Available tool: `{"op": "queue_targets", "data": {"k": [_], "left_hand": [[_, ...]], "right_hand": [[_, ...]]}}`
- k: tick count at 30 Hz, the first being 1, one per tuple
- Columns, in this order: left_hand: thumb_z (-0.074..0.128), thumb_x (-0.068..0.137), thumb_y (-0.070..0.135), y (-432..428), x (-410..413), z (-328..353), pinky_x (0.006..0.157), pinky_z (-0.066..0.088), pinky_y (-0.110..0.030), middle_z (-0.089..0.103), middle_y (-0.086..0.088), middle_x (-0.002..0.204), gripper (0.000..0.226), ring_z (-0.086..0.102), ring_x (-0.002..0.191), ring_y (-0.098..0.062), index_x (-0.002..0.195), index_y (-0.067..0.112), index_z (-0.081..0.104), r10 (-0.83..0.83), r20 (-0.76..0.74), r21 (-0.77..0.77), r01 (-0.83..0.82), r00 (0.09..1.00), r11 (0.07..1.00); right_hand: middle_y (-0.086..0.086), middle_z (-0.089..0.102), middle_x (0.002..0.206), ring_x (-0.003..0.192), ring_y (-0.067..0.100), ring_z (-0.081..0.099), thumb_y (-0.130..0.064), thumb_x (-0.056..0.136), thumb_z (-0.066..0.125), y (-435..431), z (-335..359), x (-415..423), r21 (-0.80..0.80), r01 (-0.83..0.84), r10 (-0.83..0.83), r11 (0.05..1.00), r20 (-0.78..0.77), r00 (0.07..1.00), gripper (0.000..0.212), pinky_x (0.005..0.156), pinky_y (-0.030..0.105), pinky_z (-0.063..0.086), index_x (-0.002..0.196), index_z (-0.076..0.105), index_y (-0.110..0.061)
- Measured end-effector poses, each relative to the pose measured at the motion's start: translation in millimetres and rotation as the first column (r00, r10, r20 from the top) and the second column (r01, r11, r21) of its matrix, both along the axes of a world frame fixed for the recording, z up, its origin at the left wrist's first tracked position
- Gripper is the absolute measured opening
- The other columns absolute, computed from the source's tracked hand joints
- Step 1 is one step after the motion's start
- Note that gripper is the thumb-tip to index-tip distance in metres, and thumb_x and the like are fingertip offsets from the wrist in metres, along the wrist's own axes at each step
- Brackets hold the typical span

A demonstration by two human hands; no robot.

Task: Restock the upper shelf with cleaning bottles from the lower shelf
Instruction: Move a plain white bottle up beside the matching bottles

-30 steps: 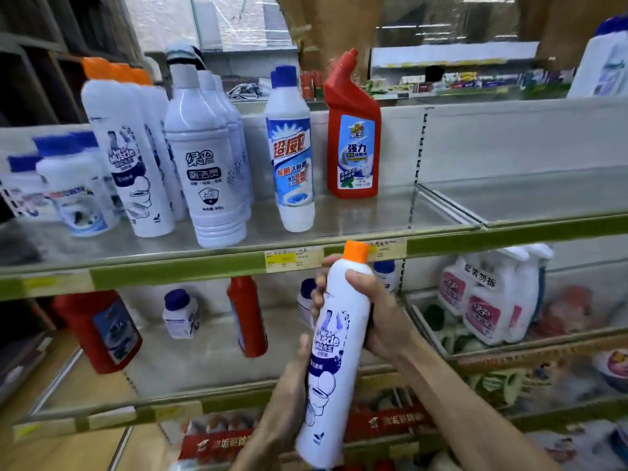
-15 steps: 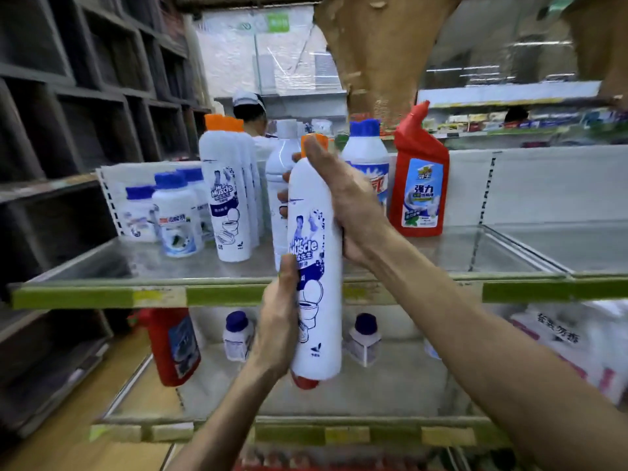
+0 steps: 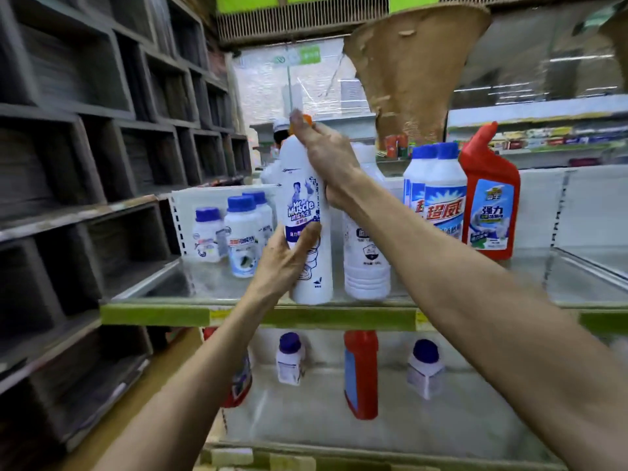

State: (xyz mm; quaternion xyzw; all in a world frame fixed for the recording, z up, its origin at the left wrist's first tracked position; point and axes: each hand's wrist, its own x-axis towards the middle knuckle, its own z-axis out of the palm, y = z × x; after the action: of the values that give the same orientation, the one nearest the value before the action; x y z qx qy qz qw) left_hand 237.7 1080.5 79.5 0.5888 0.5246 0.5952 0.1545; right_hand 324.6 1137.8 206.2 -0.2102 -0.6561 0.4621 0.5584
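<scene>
A tall white Mr Muscle bottle [image 3: 307, 212] with an orange cap stands upright at the front of the upper shelf [image 3: 306, 316]. My right hand [image 3: 326, 158] grips its neck and shoulder from the right. My left hand [image 3: 289, 260] holds its lower body from the left. Beside it on the upper shelf stand a white ribbed bottle [image 3: 367, 263], blue-capped bottles [image 3: 438, 192] and a red angled-neck bottle [image 3: 491, 202]. The lower shelf [image 3: 339, 426] holds a red bottle [image 3: 361, 372] and small purple-capped bottles [image 3: 289, 360].
Short blue-capped white jars [image 3: 241, 232] stand at the upper shelf's left end. Dark wooden cubbies [image 3: 85, 164] run along the left. The upper shelf's right section [image 3: 591, 266] is bare metal. A person in a white cap [image 3: 282, 129] stands far behind.
Both hands have raised the Mr Muscle bottle from in front of the lower shelf up onto the upper shelf's front edge. The camera has tilted up and moved closer.
</scene>
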Motion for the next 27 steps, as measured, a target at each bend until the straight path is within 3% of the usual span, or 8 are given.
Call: {"op": "queue_targets", "data": {"k": [3,7,9,13,17,21,23,27], "left_hand": [[0.056,0.097,0.044,16.6,-19.7,-2.4,0.066,0.048,-0.02,0.066,0.001,0.086,0.038,0.059,0.074,-0.009,0.105,0.007,0.061,-0.019,0.011,0.01,0.019,1.0,1.0],[0.06,0.087,0.06,34.2,-34.0,-11.6,0.063,0.045,-0.029,0.063,0.005,0.076,0.039,0.055,0.063,-0.009,0.091,0.021,0.059,0.031,-0.014,-0.023,-0.032,0.999,0.999],[0.061,0.089,0.057,38.7,-35.5,-15.0,0.065,0.045,-0.029,0.067,-0.002,0.081,0.036,0.057,0.066,-0.012,0.091,0.021,0.058,0.066,-0.031,-0.026,-0.067,0.997,0.997],[0.05,0.07,0.088,46.5,-38.3,-23.5,0.08,0.054,-0.042,0.069,-0.01,0.098,0.077,0.064,0.092,-0.026,0.103,0.019,0.057,0.116,-0.043,0.0,-0.116,0.992,0.993],[0.05,0.069,0.09,51.0,-42.3,-27.1,0.087,0.054,-0.055,0.065,-0.009,0.104,0.078,0.064,0.099,-0.028,0.105,0.021,0.051,0.126,-0.046,-0.006,-0.126,0.991,0.992],[0.065,0.076,0.069,44.6,-41.7,-27.6,0.09,0.057,-0.051,0.065,-0.009,0.118,0.074,0.068,0.101,-0.022,0.123,0.018,0.042,0.022,0.068,-0.018,-0.021,0.997,1.0],[0.066,0.079,0.066,38.9,-43.4,-28.8,0.089,0.057,-0.044,0.061,-0.012,0.125,0.076,0.066,0.103,-0.021,0.131,0.017,0.04,0.07,0.071,-0.007,-0.07,0.995,0.998],[0.057,0.093,0.055,5.2,-40.5,-37.7,0.085,0.052,-0.02,0.059,-0.009,0.121,0.049,0.061,0.105,-0.015,0.125,0.018,0.049,0.182,0.157,0.183,-0.21,0.971,0.96]], "right_hand": [[0.017,0.07,0.091,0.088,0.033,0.068,-0.073,0.073,0.061,4.2,-4.4,-14.4,0.012,0.073,-0.073,0.997,0.03,0.997,0.082,0.091,0.062,0.053,0.102,0.064,0.003],[0.003,0.068,0.087,0.086,0.02,0.061,-0.06,0.092,0.056,21.2,-16.5,-25.9,0.018,0.137,-0.138,0.99,0.042,0.99,0.046,0.091,0.048,0.055,0.086,0.07,-0.016],[0.001,0.065,0.084,0.083,0.019,0.058,-0.057,0.095,0.054,27.8,-21.1,-29.7,0.055,0.169,-0.172,0.984,0.054,0.984,0.044,0.084,0.043,0.052,0.083,0.067,-0.017],[0.003,0.064,0.085,0.08,0.017,0.056,-0.051,0.099,0.049,28.6,-25.3,-32.8,0.157,0.199,-0.214,0.967,0.083,0.973,0.045,0.075,0.037,0.048,0.084,0.065,-0.012],[0.008,0.066,0.092,0.081,0.017,0.056,-0.047,0.102,0.047,25.5,-25.0,-36.0,0.212,0.231,-0.258,0.95,0.109,0.96,0.047,0.073,0.035,0.046,0.098,0.067,-0.005],[0.009,0.068,0.109,0.094,0.017,0.059,-0.045,0.099,0.054,23.1,-28.6,-32.0,0.214,0.272,-0.302,0.938,0.128,0.945,0.043,0.081,0.032,0.047,0.118,0.064,-0.009],[0.009,0.063,0.121,0.107,0.017,0.058,-0.047,0.097,0.057,16.2,-31.7,-23.5,0.26,0.327,-0.377,0.908,0.173,0.91,0.052,0.089,0.031,0.047,0.135,0.055,-0.011],[0.001,0.064,0.116,0.105,0.012,0.063,-0.043,0.097,0.06,-10.0,-53.6,3.2,0.287,0.329,-0.351,0.9,0.029,0.936,0.043,0.093,0.031,0.054,0.13,0.056,-0.016]]}}
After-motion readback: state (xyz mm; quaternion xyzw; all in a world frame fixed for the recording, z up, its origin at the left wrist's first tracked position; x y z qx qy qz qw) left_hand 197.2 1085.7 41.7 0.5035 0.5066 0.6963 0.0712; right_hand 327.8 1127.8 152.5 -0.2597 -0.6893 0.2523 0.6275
